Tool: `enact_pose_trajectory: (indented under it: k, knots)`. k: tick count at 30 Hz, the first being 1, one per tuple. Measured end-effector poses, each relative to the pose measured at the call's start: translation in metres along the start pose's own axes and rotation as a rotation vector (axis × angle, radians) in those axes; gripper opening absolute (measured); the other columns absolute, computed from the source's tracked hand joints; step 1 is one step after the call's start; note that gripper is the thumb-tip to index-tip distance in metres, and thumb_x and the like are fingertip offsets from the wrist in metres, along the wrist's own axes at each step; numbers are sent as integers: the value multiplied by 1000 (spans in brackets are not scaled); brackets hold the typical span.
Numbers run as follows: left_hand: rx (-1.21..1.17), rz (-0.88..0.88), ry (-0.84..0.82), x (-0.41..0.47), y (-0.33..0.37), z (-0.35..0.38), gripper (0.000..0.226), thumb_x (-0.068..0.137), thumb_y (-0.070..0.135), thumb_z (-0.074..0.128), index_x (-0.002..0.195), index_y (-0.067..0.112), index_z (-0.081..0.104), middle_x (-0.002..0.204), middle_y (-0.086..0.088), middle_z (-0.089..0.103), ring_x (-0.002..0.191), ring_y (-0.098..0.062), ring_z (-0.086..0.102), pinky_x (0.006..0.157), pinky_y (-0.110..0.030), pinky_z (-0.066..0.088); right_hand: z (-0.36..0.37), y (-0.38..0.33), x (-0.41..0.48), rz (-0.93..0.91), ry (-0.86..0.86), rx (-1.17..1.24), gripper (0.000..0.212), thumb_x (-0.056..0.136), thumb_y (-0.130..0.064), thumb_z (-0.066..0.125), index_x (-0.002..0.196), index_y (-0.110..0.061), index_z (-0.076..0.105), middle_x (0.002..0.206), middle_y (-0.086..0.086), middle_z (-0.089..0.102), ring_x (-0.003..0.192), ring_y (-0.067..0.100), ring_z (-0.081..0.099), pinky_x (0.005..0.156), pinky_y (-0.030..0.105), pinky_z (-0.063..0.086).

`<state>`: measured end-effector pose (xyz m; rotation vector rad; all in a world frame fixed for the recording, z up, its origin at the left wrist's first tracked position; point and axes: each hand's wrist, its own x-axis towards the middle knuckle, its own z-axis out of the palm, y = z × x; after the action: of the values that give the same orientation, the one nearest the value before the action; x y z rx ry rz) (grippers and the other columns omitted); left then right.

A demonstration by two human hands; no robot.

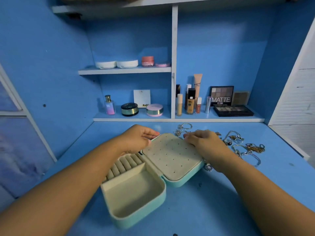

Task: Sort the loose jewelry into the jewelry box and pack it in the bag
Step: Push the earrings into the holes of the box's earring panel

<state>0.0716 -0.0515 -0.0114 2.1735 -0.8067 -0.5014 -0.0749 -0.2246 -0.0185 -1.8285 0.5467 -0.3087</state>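
A mint-green jewelry box lies open on the blue desk, its cream lining showing ring rolls and one large compartment. Its lid, cream with small holes, lies flat to the right. My left hand touches the lid's far left corner with its fingertips. My right hand rests on the lid's far right corner, fingers bent over the edge. Loose jewelry, silver and gold chains, rings and bangles, is strewn to the right of the box, partly hidden by my right hand. No bag is in view.
Blue shelves at the back hold a perfume bottle, round compacts, foundation tubes and eyeshadow palettes. A white upright divides the shelves. The desk's right edge runs close beside the jewelry.
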Motion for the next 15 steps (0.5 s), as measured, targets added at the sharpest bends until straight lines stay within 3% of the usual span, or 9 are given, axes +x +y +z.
enact_pose_trajectory:
  k: [2, 4, 6, 8, 10, 12, 15]
  knots:
    - [22, 34, 30, 4, 4, 2, 47, 91, -13, 44, 126, 11, 63, 125, 0, 65, 107, -3, 59, 81, -3, 43, -5, -5, -3, 71, -76, 125, 18, 92, -22, 57, 95, -11, 72, 101, 13, 71, 85, 21, 65, 80, 33, 51]
    - [35, 67, 21, 8, 4, 3, 45, 92, -11, 46, 121, 17, 66, 125, 3, 65, 108, -1, 60, 90, -6, 41, -14, -9, -6, 71, -196, 100, 23, 95, -20, 52, 98, -7, 71, 101, 16, 70, 75, 22, 62, 71, 33, 49]
    - [63, 107, -9, 9, 3, 5, 45, 94, -7, 47, 112, 28, 69, 125, 7, 65, 112, 0, 60, 100, -14, 41, -25, -11, -7, -2, -268, -95, 24, 98, -19, 47, 100, -13, 70, 97, 6, 71, 69, 16, 60, 66, 30, 48]
    - [89, 148, -42, 9, 2, 7, 47, 96, -4, 48, 105, 37, 68, 122, 10, 67, 112, 0, 60, 104, -22, 43, -36, -9, -3, -136, -205, -365, 22, 97, -18, 48, 101, -21, 70, 94, -8, 70, 72, 10, 60, 69, 23, 49]
    - [123, 177, -64, 8, 1, 8, 44, 96, -2, 48, 111, 34, 69, 121, 13, 67, 114, 1, 59, 104, -21, 42, -46, -6, 1, -265, -129, -647, 21, 95, -18, 50, 99, -31, 67, 90, -22, 62, 74, 0, 57, 65, 10, 43]
    - [196, 211, -76, 8, 2, 10, 42, 97, -1, 48, 117, 29, 68, 124, 12, 66, 113, 4, 58, 101, -14, 41, -55, -5, 0, -301, -143, -815, 23, 92, -19, 53, 93, -40, 63, 87, -27, 53, 71, -5, 51, 56, 6, 35]
    - [287, 256, -78, 7, 11, 15, 42, 96, -2, 46, 119, 26, 68, 119, 11, 68, 94, 19, 57, 76, 3, 36, -63, -2, 0, -268, -239, -886, 16, 84, -28, 63, 81, -44, 64, 87, -24, 57, 74, -2, 55, 60, 11, 42]
